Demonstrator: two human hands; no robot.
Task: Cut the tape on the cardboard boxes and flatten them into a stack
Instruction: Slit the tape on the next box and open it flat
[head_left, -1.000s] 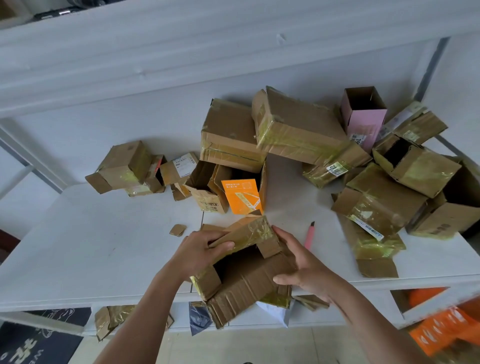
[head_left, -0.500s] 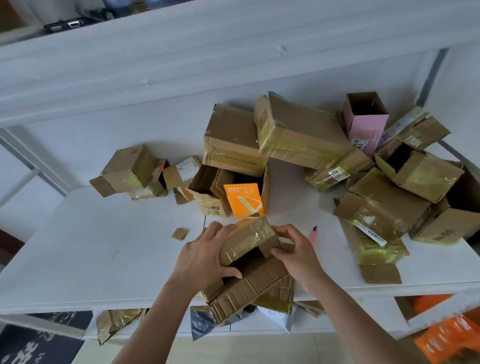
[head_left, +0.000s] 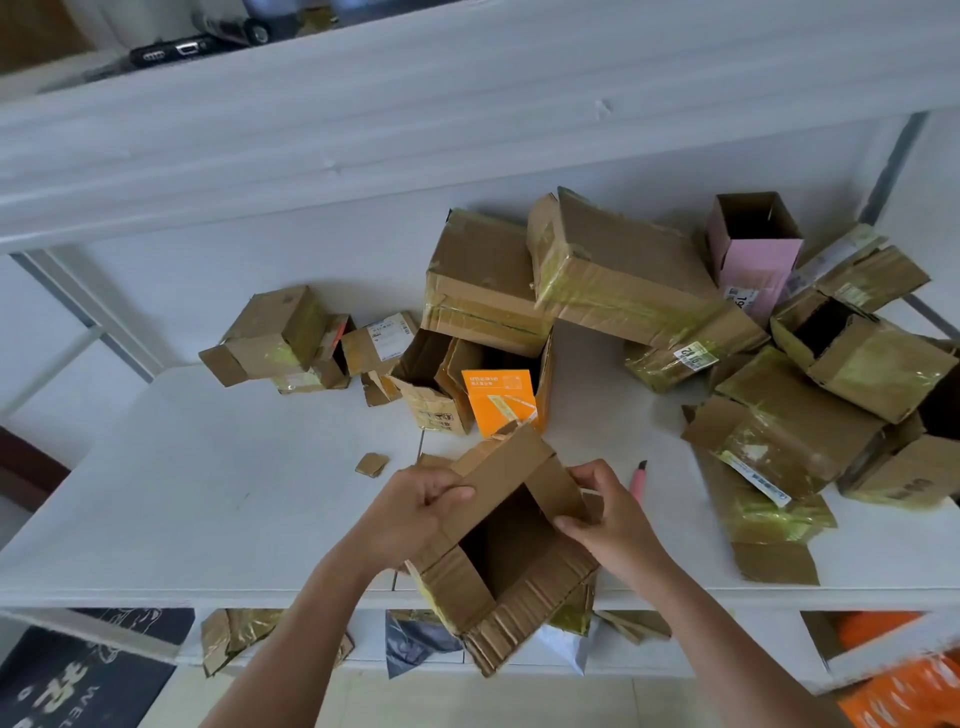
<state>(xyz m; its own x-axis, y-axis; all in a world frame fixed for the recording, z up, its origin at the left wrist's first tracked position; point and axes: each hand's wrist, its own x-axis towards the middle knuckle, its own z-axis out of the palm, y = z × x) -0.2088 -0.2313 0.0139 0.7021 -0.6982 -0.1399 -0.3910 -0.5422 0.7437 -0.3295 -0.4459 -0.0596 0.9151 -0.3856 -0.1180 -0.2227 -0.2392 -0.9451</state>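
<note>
An opened brown cardboard box (head_left: 511, 587) hangs over the front edge of the white table (head_left: 218, 499), its dark inside facing me. My left hand (head_left: 415, 512) grips the box's left wall and far flap. My right hand (head_left: 608, 514) pinches the right flap. A pink utility knife (head_left: 638, 480) lies on the table just right of my right hand, partly hidden by it. Several taped boxes are piled at the back and right, among them a large taped box (head_left: 623, 280) and a pink open box (head_left: 753, 249).
A small taped box (head_left: 270, 332) lies at the back left, an orange packet (head_left: 501, 397) stands in an open box at centre. A cardboard scrap (head_left: 372, 463) lies on the table. Cardboard pieces (head_left: 234, 634) and bags sit on the shelf below.
The box has been turned so its open inside faces me and its flaps are spread. Both hands shifted from its top to its side walls.
</note>
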